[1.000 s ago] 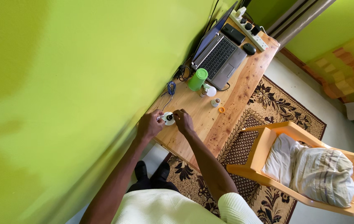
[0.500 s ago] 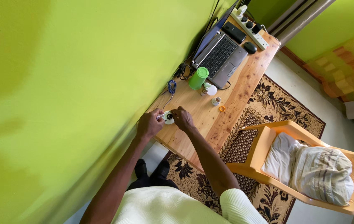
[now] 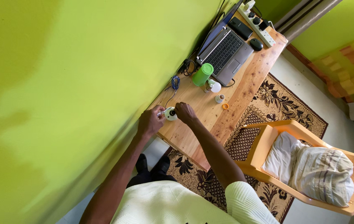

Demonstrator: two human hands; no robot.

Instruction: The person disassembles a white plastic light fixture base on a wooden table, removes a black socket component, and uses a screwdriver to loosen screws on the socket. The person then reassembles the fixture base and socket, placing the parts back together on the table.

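**2 hands on a small white bulb part at the desk's near end**

We look down past a pale shirt and 2 forearms to the wooden desk (image 3: 210, 120), which stands against a green wall (image 3: 60, 83). The left hand (image 3: 150, 122) and right hand (image 3: 185, 113) meet over a small round white part (image 3: 170, 113), seemingly a bulb housing with a dark centre. We see both hands curled about it, fingertips closed on its sides; whether it rests on the wood or hangs just above we cannot tell. We judge it light, stiff, smooth plastic, somewhat slippery and liable to crack if squeezed, so it is best taken by the rim, not the dark middle.

Farther along lie an orange ring (image 3: 225, 106), a small white cap (image 3: 219, 98), a white bulb (image 3: 214, 86) and a green cylinder (image 3: 202, 75), with blue wire (image 3: 174, 83) by the wall. Beyond these stand an open laptop (image 3: 226, 54), a mouse (image 3: 256, 44) and a power strip (image 3: 259, 23). An orange plastic chair (image 3: 264, 141) with a cushion (image 3: 313, 172) sits on the patterned rug (image 3: 284, 99) to the right, well apart. Nothing crowds the hands; the wire lies nearest.
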